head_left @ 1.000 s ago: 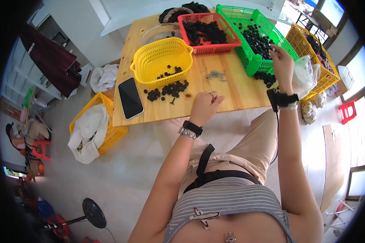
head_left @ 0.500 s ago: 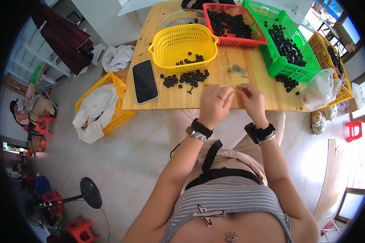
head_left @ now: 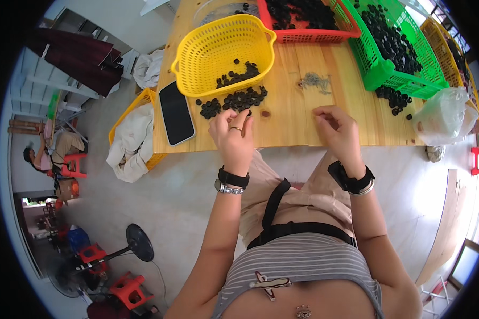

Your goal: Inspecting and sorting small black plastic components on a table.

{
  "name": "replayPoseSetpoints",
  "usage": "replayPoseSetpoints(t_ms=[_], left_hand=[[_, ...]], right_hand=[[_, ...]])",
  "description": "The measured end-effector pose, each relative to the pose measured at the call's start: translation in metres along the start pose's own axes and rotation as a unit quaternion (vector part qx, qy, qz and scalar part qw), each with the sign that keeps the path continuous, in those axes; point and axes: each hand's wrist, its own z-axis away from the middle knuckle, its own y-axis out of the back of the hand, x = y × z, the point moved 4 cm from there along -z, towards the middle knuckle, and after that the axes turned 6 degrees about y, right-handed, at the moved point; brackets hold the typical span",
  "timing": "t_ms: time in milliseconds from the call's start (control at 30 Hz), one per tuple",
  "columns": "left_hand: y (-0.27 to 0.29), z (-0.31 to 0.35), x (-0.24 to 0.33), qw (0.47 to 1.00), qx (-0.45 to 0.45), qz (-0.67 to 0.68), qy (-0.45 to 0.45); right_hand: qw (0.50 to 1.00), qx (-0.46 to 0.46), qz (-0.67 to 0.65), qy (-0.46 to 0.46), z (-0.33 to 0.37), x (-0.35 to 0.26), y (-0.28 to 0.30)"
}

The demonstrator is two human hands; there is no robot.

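Head view shows the person seated at a wooden table. Her left hand sits at the near edge of a pile of black buttons, grip narrow, fingertips pinching one. Her right hand hovers just over bare wood, fingers curled; whether its grip holds anything I cannot tell. A yellow basket stands behind the pile, a phone to its left, a green basket far right.
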Motion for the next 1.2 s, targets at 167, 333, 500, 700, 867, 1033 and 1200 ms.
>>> replayPoseSetpoints(t_ms=[167,333,500,700,867,1033,1200], left_hand=[[0.003,0.001,0.007,0.999,-0.013,-0.025,-0.024],[0.001,0.002,0.008,0.998,-0.029,-0.013,-0.05],[0.002,0.003,0.009,0.995,-0.042,-0.013,-0.087],[0.002,0.003,0.01,0.994,-0.049,0.006,-0.102],[0.003,0.001,0.016,0.991,-0.063,-0.001,-0.116],[0.002,0.006,0.022,0.988,-0.071,-0.021,-0.138],[0.0,0.007,0.047,0.986,-0.087,0.047,-0.136]], right_hand=[[0.994,0.064,0.084,0.025,-0.021,0.005,0.018],[0.986,0.04,0.147,0.065,-0.036,0.006,0.021],[0.979,0.02,0.198,0.046,-0.039,0.006,0.009],[0.972,0.034,0.22,0.077,-0.039,0.008,0.005],[0.945,0.008,0.304,0.121,-0.039,0.003,0.002],[0.944,0.01,0.303,0.13,-0.038,0.005,0.003],[0.978,0.075,0.155,0.12,-0.035,0.001,0.012]])
